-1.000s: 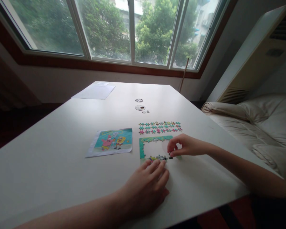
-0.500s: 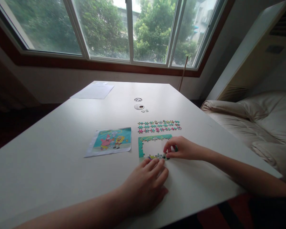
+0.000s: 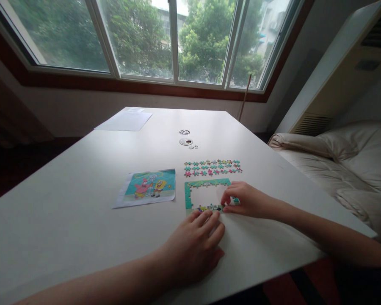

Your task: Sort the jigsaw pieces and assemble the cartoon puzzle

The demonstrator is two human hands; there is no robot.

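A partly assembled jigsaw puzzle point(image 3: 188, 196) lies on the white table, its green border around a bare middle. My right hand point(image 3: 246, 199) is at its lower right corner, thumb and index finger closed about a small dark puzzle piece point(image 3: 222, 206) in the bottom row. The hand covers much of the right border. My left hand point(image 3: 198, 241) rests with fingers stretched out, their tips on the puzzle's lower edge, hiding part of it. Just beyond the puzzle lie loose puzzle pieces point(image 3: 210, 168) in three rows, mostly teal and pink.
Left of the puzzle is a printed cartoon picture point(image 3: 150, 185). Farther back on the table point(image 3: 73, 203) are two round discs point(image 3: 186, 142) with a few pale pieces beside them. White paper point(image 3: 125, 120) lies at the far left. A cushioned sofa point(image 3: 311, 161) stands to the right.
My right hand has shifted slightly toward me and to the right, and its thumb and index finger have changed their bend a little. My left hand stays in place.
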